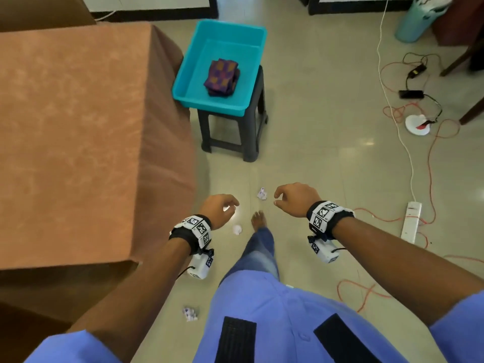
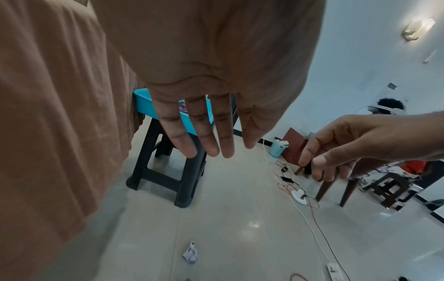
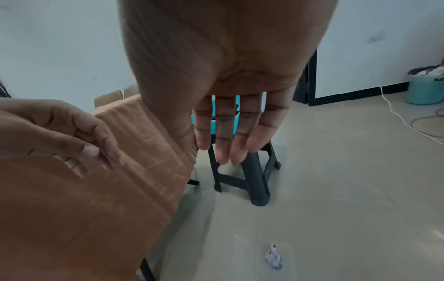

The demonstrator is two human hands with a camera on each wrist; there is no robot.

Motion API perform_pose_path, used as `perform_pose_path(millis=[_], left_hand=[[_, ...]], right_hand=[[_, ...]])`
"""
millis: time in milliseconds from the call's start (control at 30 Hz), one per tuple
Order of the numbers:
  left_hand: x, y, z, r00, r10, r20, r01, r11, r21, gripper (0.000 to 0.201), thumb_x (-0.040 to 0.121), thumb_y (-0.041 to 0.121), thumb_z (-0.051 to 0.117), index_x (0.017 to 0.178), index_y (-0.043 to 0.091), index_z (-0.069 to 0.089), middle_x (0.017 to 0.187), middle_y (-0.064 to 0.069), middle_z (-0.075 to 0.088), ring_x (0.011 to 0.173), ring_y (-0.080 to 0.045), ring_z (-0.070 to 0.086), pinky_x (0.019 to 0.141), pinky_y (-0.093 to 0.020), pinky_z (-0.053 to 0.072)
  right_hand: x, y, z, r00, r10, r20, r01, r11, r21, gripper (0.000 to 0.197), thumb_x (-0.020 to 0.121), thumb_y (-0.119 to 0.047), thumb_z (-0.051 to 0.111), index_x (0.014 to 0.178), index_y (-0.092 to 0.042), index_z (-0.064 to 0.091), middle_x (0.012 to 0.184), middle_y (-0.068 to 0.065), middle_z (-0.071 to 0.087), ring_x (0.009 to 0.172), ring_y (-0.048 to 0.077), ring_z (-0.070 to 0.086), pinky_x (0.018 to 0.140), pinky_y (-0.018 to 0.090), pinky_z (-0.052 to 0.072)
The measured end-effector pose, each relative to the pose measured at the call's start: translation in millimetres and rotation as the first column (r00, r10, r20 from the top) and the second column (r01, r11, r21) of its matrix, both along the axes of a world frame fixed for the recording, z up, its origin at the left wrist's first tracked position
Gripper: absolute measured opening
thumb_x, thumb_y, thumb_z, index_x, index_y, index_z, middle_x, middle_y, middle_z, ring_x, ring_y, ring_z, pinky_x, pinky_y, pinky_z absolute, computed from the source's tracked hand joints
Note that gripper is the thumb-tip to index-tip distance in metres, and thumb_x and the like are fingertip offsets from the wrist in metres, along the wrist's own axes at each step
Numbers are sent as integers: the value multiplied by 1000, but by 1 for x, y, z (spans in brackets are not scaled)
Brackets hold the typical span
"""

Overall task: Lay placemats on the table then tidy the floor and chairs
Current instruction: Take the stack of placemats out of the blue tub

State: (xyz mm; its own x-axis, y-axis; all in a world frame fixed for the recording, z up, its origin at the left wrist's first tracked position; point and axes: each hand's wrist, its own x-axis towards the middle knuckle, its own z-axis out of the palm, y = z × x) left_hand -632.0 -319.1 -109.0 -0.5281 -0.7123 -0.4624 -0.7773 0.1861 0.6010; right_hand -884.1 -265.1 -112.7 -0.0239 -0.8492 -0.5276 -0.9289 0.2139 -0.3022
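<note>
While the brown-clothed table point(image 1: 65, 127) stands bare at left, the folded purple-and-orange placemats point(image 1: 222, 77) lie in the turquoise plastic tub point(image 1: 230, 30), well ahead of both empty, loose-fingered hands: left hand point(image 1: 218, 209) marginally nearer, right hand point(image 1: 294, 199) beside it.

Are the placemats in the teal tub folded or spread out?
Folded. The placemats sit as a small purple and orange stack in the middle of the teal tub on the stool, not laid flat.

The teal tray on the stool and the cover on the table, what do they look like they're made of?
The teal tray looks like moulded plastic: smooth, uniform colour, rounded rim, slight sheen. The table cover seems to be brown woven cloth, matte and faintly mottled; it hangs in soft folds over the table's edge. The dark stool also looks like moulded plastic.
</note>
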Motion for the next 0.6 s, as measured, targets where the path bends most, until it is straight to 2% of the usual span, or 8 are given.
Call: perform_pose_path(millis=[133,433,500,600], left_hand=[[-25,-92,-2,991,130,-12,-130,991,-4,22,87,9,55,101,11,71,103,-7,72,96,-24,66,87,-32,49],[-55,-272,6,939,343,-16,-344,938,-50,20,88,10,57,103,10,70,109,-6,70,102,-23,63,82,-21,40],[-58,-302,1,926,377,6,-376,926,-40,21,88,11,57,104,11,70,112,-8,69,104,-24,62,85,-23,42],[-61,-360,-18,908,412,80,-409,911,-57,20,88,14,57,103,16,70,116,-7,65,110,-24,58,92,-28,40]], right_hand=[[-37,-103,4,1000,13,-26,-13,1000,21,28,88,-47,55,110,-32,65,105,-5,70,102,22,63,81,32,49],[-73,-333,24,991,120,51,-120,993,-9,30,91,-38,56,115,-22,67,108,3,69,96,23,63,77,28,45],[-74,-374,16,986,136,98,-136,991,-8,30,91,-36,57,115,-21,67,112,2,69,101,24,63,81,30,46],[-71,-449,-9,976,127,175,-141,987,73,32,89,-38,59,117,-23,65,116,2,67,108,24,62,89,32,47]])
